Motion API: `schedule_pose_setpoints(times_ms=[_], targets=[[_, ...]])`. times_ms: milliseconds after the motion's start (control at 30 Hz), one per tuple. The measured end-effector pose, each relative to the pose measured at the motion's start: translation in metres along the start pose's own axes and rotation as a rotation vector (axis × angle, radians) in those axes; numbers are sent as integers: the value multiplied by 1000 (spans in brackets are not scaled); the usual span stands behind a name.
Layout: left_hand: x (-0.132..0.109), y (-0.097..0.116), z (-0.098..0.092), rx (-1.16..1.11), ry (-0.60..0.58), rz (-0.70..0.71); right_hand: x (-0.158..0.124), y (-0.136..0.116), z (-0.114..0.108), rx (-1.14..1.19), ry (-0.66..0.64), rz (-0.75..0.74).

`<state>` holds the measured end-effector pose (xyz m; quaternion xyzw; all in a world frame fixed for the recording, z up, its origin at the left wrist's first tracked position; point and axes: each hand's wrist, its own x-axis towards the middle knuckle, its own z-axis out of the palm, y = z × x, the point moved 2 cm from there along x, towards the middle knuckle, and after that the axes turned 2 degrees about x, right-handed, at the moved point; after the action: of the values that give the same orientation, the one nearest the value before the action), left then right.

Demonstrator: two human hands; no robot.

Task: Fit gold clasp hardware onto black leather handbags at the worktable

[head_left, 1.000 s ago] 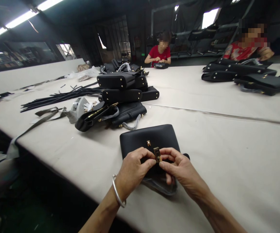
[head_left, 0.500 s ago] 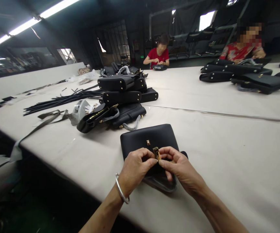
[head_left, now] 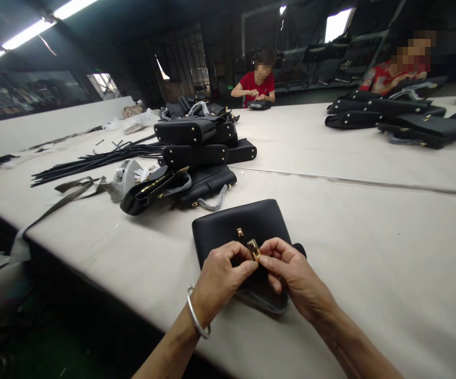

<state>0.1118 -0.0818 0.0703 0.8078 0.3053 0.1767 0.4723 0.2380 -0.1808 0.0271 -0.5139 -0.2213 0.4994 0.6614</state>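
Dim, lit by fluorescent tubes (head_left: 26, 34) overhead; long pale worktables (head_left: 370, 158) across; barred window (head_left: 180, 58) and bright skylight (head_left: 336, 23) at back.

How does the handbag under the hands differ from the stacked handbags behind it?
The near handbag lies flat and alone; the stacked handbags are piled several high. The left hand and right hand pinch the near handbag's gold clasp; the stacked handbags are untouched. The near handbag shows its broad front; the stacked handbags show narrow studded edges. Both: black, gold hardware.
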Motion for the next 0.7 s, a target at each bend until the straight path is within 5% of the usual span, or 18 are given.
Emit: schedule_pose_setpoints(times_ms=[300,700], targets=[[3,-4,3,-8,-43,-33,0,1,4,-79,64,-26],[5,-12,3,-27,-65,-25,-5,-5,-3,-39,-74,22]])
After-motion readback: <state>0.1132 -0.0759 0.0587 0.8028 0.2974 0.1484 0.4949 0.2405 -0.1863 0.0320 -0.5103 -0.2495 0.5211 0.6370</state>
